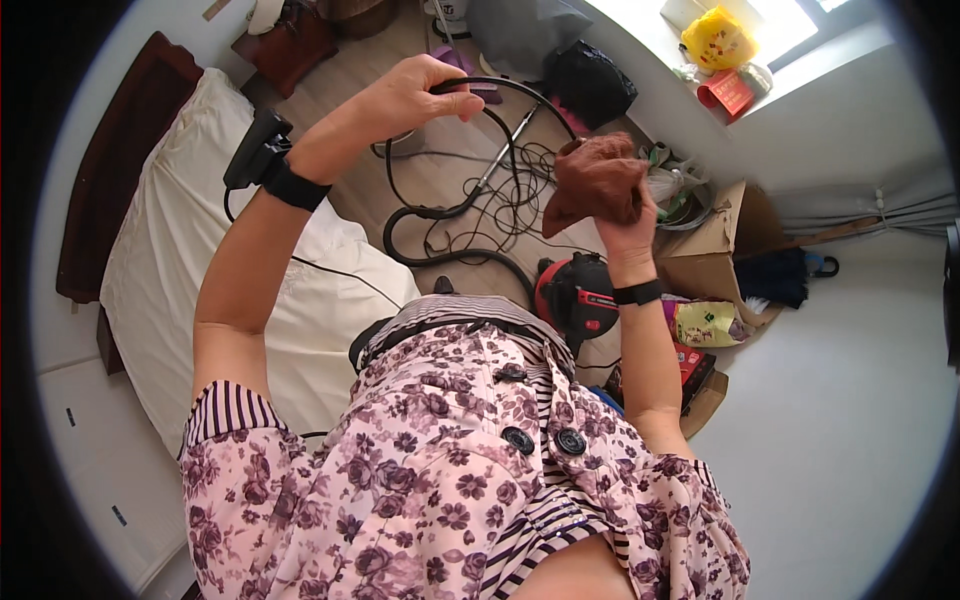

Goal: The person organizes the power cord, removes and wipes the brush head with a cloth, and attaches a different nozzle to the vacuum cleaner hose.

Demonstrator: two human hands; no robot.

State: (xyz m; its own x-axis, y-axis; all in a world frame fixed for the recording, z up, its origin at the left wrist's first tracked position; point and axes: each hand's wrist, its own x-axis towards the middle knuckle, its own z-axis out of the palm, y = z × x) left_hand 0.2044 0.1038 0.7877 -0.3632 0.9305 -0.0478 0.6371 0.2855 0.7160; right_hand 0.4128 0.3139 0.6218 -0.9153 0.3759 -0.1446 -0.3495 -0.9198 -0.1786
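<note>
pale floor (440, 185) | left hand (428, 98) holds black cord (505, 82) | right hand (632, 232), brown cloth (595, 182)

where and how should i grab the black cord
Probably best to grip the black cord from above, on its arch between the left hand and the brown cloth, with a wrapping grip: that stretch is thin, raised and uncovered, apart from the loose cord tangle.

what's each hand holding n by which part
The left hand holds a black cord partway along its length; the right hand holds a reddish-brown cloth at its lower right side, fingers mostly hidden.
</note>
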